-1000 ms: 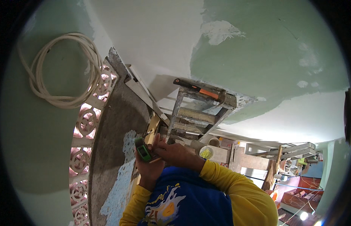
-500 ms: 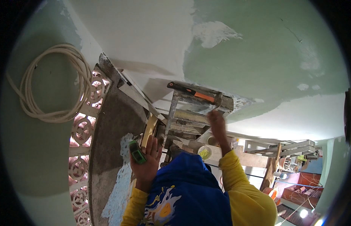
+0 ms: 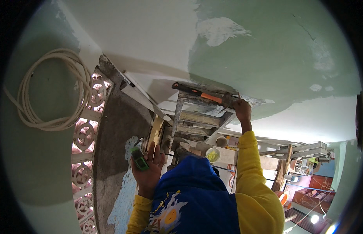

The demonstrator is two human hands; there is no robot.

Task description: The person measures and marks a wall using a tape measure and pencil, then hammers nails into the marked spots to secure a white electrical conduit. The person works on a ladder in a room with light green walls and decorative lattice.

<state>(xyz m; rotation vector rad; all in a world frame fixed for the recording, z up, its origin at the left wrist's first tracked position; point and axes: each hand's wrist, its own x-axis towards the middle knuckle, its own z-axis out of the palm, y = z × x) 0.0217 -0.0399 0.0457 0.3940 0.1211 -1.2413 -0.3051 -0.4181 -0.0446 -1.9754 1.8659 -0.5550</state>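
My left hand (image 3: 147,173) is palm up with fingers stretched out. It holds a small green and black device (image 3: 139,158) at the thumb side; its exact kind is unclear. My right hand (image 3: 242,111) reaches forward to the top of a worn wooden stepladder (image 3: 198,117), against the wall. Its fingers are closed, and a thin upright thing too small to name shows at their tips. Just left of them lies a hammer (image 3: 207,96) with a black and orange handle, its head close to my fingers. Whether they touch it is hidden.
A coiled pale cable (image 3: 27,99) hangs on the left wall beside pierced decorative blocks (image 3: 84,132). A bowl (image 3: 212,155) with yellow-green contents stands below the ladder. Wooden trestles (image 3: 294,152) and a cluttered room are at right. Patchy green and white wall (image 3: 267,50) lies ahead.
My right hand has moved forward and right, from below the ladder top to beside the hammer's head. The left hand, still with the green device, has shifted only slightly.
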